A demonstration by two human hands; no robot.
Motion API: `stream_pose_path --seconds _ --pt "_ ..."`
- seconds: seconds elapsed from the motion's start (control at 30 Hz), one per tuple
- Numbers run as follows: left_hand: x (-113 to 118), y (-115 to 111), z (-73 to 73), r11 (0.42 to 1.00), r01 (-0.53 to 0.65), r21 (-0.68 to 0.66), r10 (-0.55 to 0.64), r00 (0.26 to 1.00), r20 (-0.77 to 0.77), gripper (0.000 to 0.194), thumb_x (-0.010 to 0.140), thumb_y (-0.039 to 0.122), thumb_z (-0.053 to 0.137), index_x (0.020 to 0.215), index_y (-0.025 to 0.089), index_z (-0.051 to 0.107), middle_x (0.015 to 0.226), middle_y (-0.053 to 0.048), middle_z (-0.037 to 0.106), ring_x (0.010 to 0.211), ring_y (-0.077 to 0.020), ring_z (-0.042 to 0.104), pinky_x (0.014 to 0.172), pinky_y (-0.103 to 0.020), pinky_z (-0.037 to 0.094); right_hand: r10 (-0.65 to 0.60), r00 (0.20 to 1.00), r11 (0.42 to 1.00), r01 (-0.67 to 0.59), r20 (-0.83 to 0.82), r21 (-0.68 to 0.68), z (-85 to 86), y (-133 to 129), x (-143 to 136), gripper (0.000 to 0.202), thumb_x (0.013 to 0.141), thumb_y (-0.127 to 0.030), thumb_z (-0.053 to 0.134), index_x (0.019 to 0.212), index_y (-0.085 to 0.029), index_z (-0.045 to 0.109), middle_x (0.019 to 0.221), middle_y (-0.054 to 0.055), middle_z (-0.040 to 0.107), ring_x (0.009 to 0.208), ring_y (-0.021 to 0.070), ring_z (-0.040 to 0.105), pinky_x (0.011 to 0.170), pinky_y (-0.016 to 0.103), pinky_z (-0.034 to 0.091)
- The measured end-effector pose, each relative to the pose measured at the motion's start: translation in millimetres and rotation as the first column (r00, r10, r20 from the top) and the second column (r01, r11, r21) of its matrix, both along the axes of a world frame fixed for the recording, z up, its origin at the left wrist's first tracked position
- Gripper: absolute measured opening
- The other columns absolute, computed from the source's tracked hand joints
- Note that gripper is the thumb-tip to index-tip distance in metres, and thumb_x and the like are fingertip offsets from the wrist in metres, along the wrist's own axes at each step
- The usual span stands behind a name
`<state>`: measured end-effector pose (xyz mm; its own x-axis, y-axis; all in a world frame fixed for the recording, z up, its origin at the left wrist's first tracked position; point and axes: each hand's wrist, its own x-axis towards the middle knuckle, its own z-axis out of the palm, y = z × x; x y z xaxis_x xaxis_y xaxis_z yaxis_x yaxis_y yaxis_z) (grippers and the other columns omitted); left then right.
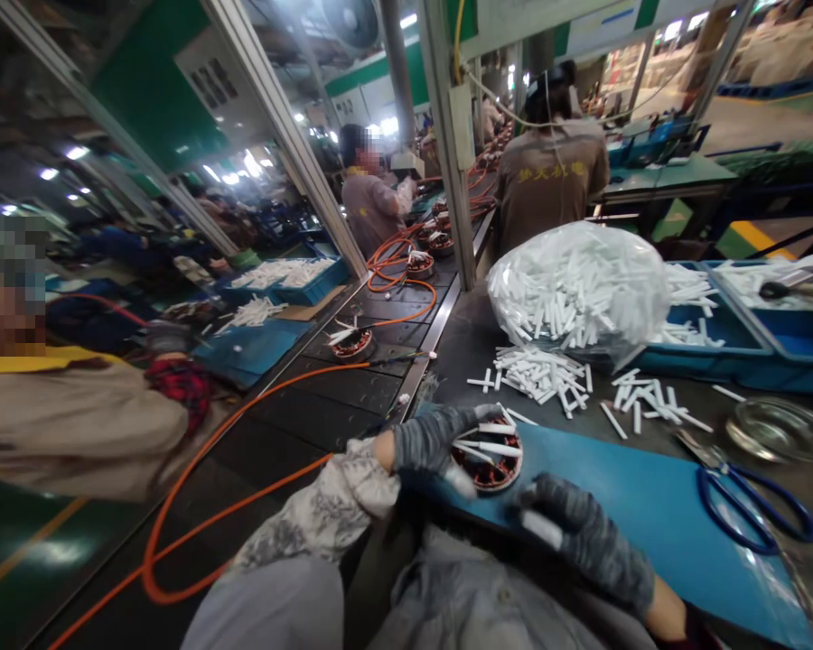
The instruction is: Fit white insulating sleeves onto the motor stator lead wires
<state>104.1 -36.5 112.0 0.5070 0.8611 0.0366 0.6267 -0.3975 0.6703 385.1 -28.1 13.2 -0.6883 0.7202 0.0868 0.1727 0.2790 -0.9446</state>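
A round motor stator with copper windings and several white sleeves on it stands at the left end of a blue mat. My left hand, in a grey knit glove with pale fingertips, holds the stator's left side, with fingers at its far and near edges. Right of the stator and nearer to me, my right hand, gloved alike, is blurred over the mat's front edge. Its fingers are curled, and whether anything is in them is not clear. White sleeves are heaped beyond the stator.
A plastic bag of sleeves stands behind the heap, beside blue bins. Blue-handled scissors and a glass dish lie at right. An orange hose crosses the conveyor, which carries another stator. A person is at left.
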Motion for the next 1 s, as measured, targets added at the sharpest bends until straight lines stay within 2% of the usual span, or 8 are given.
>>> stream_pose_path --seconds 0.1,0.23,0.37,0.5,0.7,0.83,0.93,1.0 --pt "-16.0 -11.4 -13.1 0.989 0.120 0.084 -0.118 0.993 -0.027 0.101 0.078 0.046 0.084 0.162 0.018 0.034 0.152 -0.015 0.058 0.139 -0.0329 0.057 0.117 -0.049 0.045 0.064 0.998 0.980 -0.065 0.010 0.186 -5.0 2.9 -13.8 0.030 0.100 -0.050 0.056 0.112 -0.033 0.078 0.108 0.007 0.079 0.099 0.0290 0.074 0.095 0.050 0.060" --pt "-5.5 -21.6 -38.4 0.955 -0.101 0.281 0.200 0.914 -0.352 0.095 0.076 0.035 0.087 0.158 0.014 0.043 0.148 -0.019 0.060 0.137 -0.0405 0.057 0.122 -0.060 0.035 -0.002 0.998 0.952 -0.018 0.062 0.306 -4.3 19.4 -23.6 0.030 0.101 -0.044 0.056 0.114 -0.025 0.075 0.109 0.010 0.077 0.102 0.0269 0.071 0.097 0.051 0.058" --pt "11.4 -33.0 -54.3 0.909 -0.198 0.368 0.338 0.866 -0.370 0.100 0.078 0.046 0.086 0.158 0.008 0.040 0.148 -0.022 0.059 0.132 -0.0382 0.061 0.119 -0.051 0.042 -0.121 0.991 0.961 0.103 0.055 0.255 7.8 31.6 -16.5 0.045 0.093 -0.049 0.070 0.129 -0.023 0.067 0.121 0.012 0.073 0.110 0.0280 0.069 0.102 0.052 0.054" --pt "15.1 -40.7 -63.6 0.884 -0.316 0.344 0.436 0.822 -0.366 0.106 0.077 0.054 0.085 0.161 0.012 0.035 0.147 -0.022 0.060 0.127 -0.0374 0.064 0.114 -0.049 0.046 -0.094 0.994 0.975 0.081 0.054 0.206 24.1 38.7 -25.2 0.068 0.085 -0.057 0.077 0.142 -0.024 0.059 0.128 0.012 0.071 0.113 0.0293 0.068 0.101 0.050 0.054" --pt "14.8 -43.3 -62.6 0.883 -0.336 0.327 0.444 0.825 -0.351 0.104 0.079 0.056 0.082 0.162 0.016 0.034 0.150 -0.019 0.059 0.129 -0.0362 0.063 0.114 -0.049 0.047 0.061 0.983 0.958 -0.106 0.173 0.266 41.9 55.6 -68.8 0.040 0.103 -0.054 0.053 0.108 -0.021 0.075 0.097 0.007 0.077 0.088 0.0201 0.069 0.088 0.037 0.054" --pt "12.7 -47.1 -64.9 0.904 -0.308 0.298 0.405 0.841 -0.359 0.100 0.077 0.045 0.084 0.161 0.018 0.036 0.153 -0.017 0.057 0.133 -0.0338 0.061 0.117 -0.047 0.045 0.085 0.966 0.845 -0.199 0.244 0.496 51.2 54.9 -84.5 0.043 0.109 -0.048 0.042 0.110 -0.020 0.075 0.096 0.008 0.077 0.084 0.0194 0.067 0.080 0.034 0.054" --pt "10.3 -49.7 -80.8 0.902 -0.303 0.307 0.410 0.821 -0.397 0.085 0.079 0.041 0.079 0.155 0.019 0.047 0.150 -0.016 0.060 0.132 -0.0325 0.063 0.119 -0.049 0.043 0.071 0.964 0.716 -0.228 0.256 0.660 56.9 38.0 -85.7 0.042 0.107 -0.046 0.044 0.111 -0.017 0.075 0.099 0.014 0.076 0.085 0.0239 0.067 0.077 0.038 0.054" --pt "11.0 -50.1 -94.9 0.874 -0.326 0.361 0.466 0.772 -0.431 0.076 0.083 0.042 0.072 0.151 0.016 0.052 0.145 -0.018 0.064 0.127 -0.0342 0.066 0.118 -0.052 0.043 0.103 0.965 0.630 -0.250 0.241 0.735 55.8 25.0 -79.8 0.039 0.107 -0.036 0.042 0.099 -0.018 0.076 0.087 0.013 0.075 0.081 0.0233 0.066 0.075 0.038 0.053"
